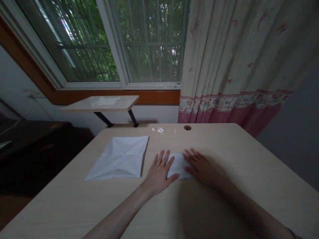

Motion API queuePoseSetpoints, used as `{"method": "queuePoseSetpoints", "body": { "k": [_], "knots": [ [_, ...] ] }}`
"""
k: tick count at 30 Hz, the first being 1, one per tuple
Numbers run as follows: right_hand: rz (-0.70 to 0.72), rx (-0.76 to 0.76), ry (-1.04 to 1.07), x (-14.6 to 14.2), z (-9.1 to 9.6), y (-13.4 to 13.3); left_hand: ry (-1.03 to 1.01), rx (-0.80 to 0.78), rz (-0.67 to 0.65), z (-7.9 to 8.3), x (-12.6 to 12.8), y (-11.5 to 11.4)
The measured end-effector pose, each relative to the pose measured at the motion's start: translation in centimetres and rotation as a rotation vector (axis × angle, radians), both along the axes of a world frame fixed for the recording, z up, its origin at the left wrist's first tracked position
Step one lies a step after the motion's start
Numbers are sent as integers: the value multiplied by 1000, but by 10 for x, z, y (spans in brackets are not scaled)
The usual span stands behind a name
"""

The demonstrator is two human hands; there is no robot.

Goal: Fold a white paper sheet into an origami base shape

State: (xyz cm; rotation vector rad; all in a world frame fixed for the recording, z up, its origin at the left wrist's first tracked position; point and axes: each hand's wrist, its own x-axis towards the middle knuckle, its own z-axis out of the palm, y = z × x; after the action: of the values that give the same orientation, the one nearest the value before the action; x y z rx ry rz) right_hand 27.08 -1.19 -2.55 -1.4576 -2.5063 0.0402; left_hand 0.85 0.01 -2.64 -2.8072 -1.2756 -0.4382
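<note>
A small white piece of paper (177,166), apparently folded, lies flat on the pale wooden desk (249,192). Over its left side rests my left hand (160,172), fingers spread. My right hand (200,167) lies on its right side with the fingers stretched out. Both hands cover parts of the paper's ends, so its full outline is hidden. Left of my left hand is a larger square white sheet (124,157) with crossing creases; neither hand touches it.
At the back left, a small raised shelf (129,101) on black legs holds crumpled white paper (106,101). A round cable hole (187,127) sits near the desk's far edge. Behind are a window (152,43) and a patterned curtain (231,66). Dark furniture (45,142) stands at left.
</note>
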Motion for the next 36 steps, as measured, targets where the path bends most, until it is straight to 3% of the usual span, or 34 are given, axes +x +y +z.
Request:
{"method": "queuePoseSetpoints", "body": {
  "k": [7, 20, 29, 36],
  "knots": [
    [96, 73, 86, 0, -4, 4, -27, -30, -83, 12, 1, -1],
    [144, -10, 151, 5, 5, 1, -222, 109, -177, 18, 2, 2],
    [184, 129, 210, 0, 19, -7, -205, 151, -201, 20, 1, 1],
    [266, 357, 208, -1, 21, -7, -258, 198, -218, 23, 0, 0]
  ]
}}
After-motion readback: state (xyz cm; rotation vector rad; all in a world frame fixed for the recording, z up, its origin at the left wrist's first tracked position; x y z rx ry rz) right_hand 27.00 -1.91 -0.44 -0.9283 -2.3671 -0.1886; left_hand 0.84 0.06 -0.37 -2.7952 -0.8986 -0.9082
